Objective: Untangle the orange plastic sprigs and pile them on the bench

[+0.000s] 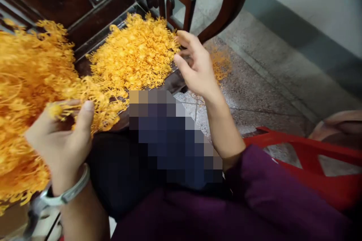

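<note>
Fine curled orange filaments point(132, 52), springy and looped, lie in a dense heap across a dark carved wooden bench point(96, 19), the heap's long axis running lower left to upper right. Left hand point(59, 143): partly closed, thumb and fingers pinching a tuft at the near edge. Right hand point(195, 64): half open, curled fingers at the heap's far end. Stray filaments point(220, 64) lie on the speckled terrazzo floor point(263, 79).

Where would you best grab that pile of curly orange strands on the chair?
Probably at the loose edge of the mound of curly orange strands by the right hand, coming from above and pinching a small tuft. The strands look fine and tangled, so a small bunch should lift cleaner than the dense middle.
</note>
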Action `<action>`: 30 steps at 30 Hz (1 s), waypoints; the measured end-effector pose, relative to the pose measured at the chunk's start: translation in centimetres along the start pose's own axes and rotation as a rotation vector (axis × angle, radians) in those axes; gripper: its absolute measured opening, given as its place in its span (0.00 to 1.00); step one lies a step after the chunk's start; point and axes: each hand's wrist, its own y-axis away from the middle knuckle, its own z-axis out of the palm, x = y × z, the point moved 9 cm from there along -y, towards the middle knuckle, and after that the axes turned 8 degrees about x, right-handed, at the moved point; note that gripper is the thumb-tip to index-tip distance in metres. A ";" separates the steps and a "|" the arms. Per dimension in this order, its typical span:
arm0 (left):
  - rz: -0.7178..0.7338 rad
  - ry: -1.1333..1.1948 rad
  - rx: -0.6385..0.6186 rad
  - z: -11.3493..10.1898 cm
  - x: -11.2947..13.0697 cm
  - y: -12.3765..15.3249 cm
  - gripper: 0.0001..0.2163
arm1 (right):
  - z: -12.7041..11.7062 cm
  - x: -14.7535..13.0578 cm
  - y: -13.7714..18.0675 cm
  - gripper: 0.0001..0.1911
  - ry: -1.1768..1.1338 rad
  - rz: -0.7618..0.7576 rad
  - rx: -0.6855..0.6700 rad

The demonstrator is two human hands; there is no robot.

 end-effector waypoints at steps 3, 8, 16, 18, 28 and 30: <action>0.107 0.067 -0.005 0.6 1.0 -0.4 0.07 | 2.5 0.0 -1.8 0.30 0.153 -0.081 -0.110; 0.065 0.222 -0.095 2.9 1.8 -0.2 0.10 | 2.7 -2.4 0.6 0.25 0.075 -0.007 -0.191; -0.279 0.826 -0.095 7.5 1.3 -0.5 0.20 | 5.4 -11.1 1.3 0.22 -0.354 0.162 -0.345; -0.394 0.913 -0.077 8.2 0.9 -0.5 0.19 | 6.9 -11.8 0.5 0.20 -0.373 0.110 -0.335; -0.657 1.038 -0.085 10.0 -0.4 0.1 0.18 | 10.1 -9.1 0.6 0.23 -0.715 0.333 -0.336; -0.708 1.053 -0.086 10.7 -0.8 0.4 0.16 | 10.8 -8.3 0.8 0.24 -0.790 0.404 -0.332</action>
